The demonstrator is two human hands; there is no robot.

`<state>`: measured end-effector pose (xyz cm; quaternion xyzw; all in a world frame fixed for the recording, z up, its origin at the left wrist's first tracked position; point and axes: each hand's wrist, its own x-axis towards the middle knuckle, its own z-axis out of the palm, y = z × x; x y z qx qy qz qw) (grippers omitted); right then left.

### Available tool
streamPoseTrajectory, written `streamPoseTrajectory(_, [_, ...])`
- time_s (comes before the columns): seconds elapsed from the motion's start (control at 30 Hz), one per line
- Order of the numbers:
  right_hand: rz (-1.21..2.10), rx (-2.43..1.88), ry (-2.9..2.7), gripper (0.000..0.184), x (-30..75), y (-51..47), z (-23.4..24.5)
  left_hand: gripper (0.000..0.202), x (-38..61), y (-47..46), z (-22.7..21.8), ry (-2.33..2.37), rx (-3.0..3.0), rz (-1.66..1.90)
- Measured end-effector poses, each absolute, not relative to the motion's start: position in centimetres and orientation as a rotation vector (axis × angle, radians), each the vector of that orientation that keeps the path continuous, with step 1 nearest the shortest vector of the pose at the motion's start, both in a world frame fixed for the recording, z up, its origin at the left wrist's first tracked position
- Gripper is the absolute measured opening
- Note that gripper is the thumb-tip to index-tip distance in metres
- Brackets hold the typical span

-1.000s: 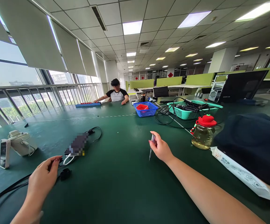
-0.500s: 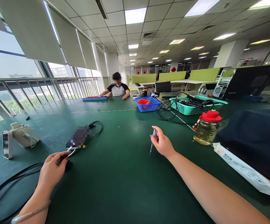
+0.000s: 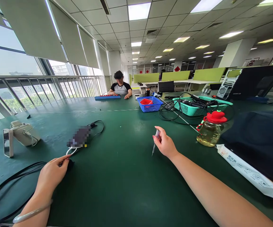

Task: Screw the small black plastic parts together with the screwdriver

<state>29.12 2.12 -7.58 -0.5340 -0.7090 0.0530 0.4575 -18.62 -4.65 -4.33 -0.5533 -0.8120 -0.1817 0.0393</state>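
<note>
My right hand is closed round a small screwdriver with a clear-looking handle. Its thin metal shaft points down, the tip at or just above the dark green table. At the left, my left hand has its fingers and thumb pinched on a black cable end, mostly hidden under the fingers. A white cable runs from my fingertips to a dark, blurred-out device lying just beyond. Black cables curve over the table behind this hand.
A beige case with an upright phone-like piece stands at left. Blue basket, teal basket of cables, red-lidded bottle, dark bag and white packet lie to the right. A person sits opposite behind a blue tray.
My left fingers have closed over the black cable end, which now shows less. My right hand keeps its hold on the screwdriver. The person's blue tray has shifted right.
</note>
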Motion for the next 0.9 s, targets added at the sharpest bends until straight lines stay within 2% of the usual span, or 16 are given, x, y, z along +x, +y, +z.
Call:
streamPoseTrajectory(0.2, [0.141, -1.321, -1.748, 0.05, 29.1, 2.12, -7.56, 0.044, -18.71, -4.56, -4.28, -2.53, -1.673, -0.432])
streamPoseTrajectory(0.9, [0.127, -1.326, -1.758, 0.048, 28.98, 2.03, -7.42, 0.041, -18.81, -4.02, -4.86, -2.501, -1.694, -0.569])
